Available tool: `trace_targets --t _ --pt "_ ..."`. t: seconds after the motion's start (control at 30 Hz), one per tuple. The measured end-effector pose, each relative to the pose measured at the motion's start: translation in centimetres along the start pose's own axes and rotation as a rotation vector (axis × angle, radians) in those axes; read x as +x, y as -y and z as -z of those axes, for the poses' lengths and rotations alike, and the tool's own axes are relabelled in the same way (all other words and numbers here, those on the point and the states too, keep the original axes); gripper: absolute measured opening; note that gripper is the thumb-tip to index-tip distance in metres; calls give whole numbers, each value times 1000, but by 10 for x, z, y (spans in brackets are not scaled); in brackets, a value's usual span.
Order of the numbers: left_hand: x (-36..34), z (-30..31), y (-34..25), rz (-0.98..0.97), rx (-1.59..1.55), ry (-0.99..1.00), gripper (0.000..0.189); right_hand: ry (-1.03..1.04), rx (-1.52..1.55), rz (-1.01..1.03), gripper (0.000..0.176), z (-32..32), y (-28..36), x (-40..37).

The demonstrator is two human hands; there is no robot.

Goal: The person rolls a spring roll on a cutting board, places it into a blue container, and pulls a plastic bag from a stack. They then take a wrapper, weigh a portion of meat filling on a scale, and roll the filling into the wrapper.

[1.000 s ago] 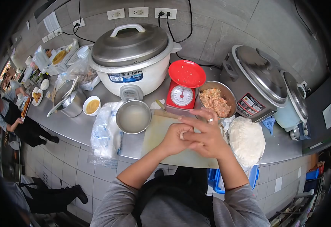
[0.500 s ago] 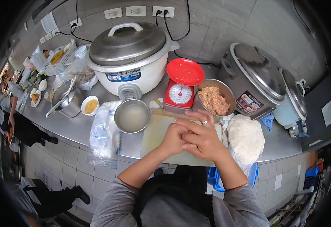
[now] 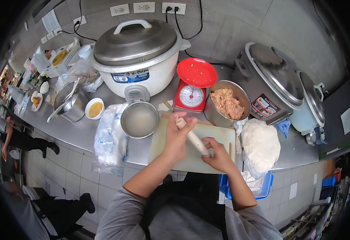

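Observation:
A long, pale uncooked spring roll is held at a slant above the cutting board. My left hand pinches its upper end between thumb and fingers. At the lower end, my right hand has its thumb and fingers round the roll. Right of the board lies a stack of round white wrappers on plastic. Behind the board stands a metal pot of minced filling with orange bits. A metal bowl of cloudy liquid sits to the left.
A red kitchen scale stands behind the board. Large rice cookers line the wall. On the left are a plastic bag, a cup of yellow paste and a steel pot. Other people are at far left.
My hands were clasped together over the board. Now they are apart, with the spring roll visible between them, its upper end in my left hand and lower end in my right.

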State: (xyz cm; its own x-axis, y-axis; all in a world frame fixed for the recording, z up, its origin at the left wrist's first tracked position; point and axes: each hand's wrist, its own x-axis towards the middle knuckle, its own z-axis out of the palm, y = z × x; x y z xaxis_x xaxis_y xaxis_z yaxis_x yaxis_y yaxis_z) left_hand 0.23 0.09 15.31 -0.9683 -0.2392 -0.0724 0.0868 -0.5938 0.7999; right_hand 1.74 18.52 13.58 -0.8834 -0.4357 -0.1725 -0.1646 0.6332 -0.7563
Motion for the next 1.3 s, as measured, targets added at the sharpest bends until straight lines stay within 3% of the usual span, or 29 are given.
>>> trace_targets --t 0.03,0.07,0.17,0.27,0.37,0.47,0.67,0.77,1.07,1.17,1.3 --pt "2 19 19 29 97 -18 46 71 63 -139 72 2 -12 -2" --pt "3 41 40 62 194 -33 54 17 -190 -72 64 1 -24 -6" --pt "-4 116 92 -165 724 -75 58 -226 -540 184 53 -6 -50 -19" --pt "-14 135 84 -101 791 15 53 -270 -467 195 43 -18 -58 -21" --pt "-11 128 84 -198 933 103 45 -319 -482 195 40 -27 -63 -20" --pt "2 116 84 -248 948 115 47 -347 -503 192 35 -28 -64 -21" --pt "10 105 77 -148 923 148 50 -283 -565 167 29 -23 -67 -17" --pt "13 106 89 -236 811 24 51 -218 -596 123 27 -18 -69 -13" --pt "25 105 77 -328 989 261 56 -162 -614 89 28 -14 -64 -13" --pt "22 107 77 -429 1028 184 56 -275 -621 170 35 -14 -55 -13" --pt "20 108 78 -275 1013 186 56 -327 -507 234 40 -26 -43 -7"
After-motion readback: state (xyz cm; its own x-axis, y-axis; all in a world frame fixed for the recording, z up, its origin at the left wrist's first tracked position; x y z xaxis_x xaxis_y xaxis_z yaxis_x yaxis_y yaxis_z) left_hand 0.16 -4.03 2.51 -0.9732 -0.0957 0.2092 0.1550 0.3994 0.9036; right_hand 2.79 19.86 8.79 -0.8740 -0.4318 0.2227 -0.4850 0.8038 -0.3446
